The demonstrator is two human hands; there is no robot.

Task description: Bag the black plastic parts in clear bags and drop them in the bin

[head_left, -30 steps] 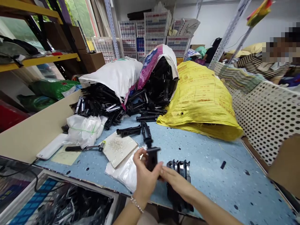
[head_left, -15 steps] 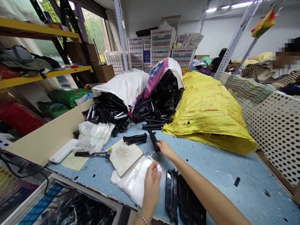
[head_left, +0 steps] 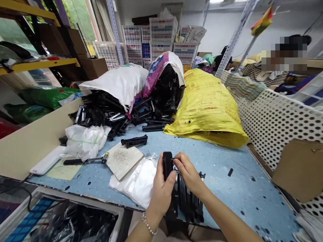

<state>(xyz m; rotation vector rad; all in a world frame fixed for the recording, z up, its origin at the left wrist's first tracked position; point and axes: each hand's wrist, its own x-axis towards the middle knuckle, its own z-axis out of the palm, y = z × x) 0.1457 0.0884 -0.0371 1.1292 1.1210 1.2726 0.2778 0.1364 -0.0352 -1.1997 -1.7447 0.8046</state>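
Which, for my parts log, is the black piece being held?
The black piece clasped in the left hand, beside the right hand; those on the table lie unheld.

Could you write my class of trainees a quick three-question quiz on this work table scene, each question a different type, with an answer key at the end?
1. Multiple choice: what does the left hand hold?
a) a white bag
b) a black part
c) a crate

2. True or false: the hammer lies to the left of the yellow sack in the picture.

3. Fill in "left" or "right": the bracelet is worn on the person's own ____ side.

Key: 1. b; 2. true; 3. left
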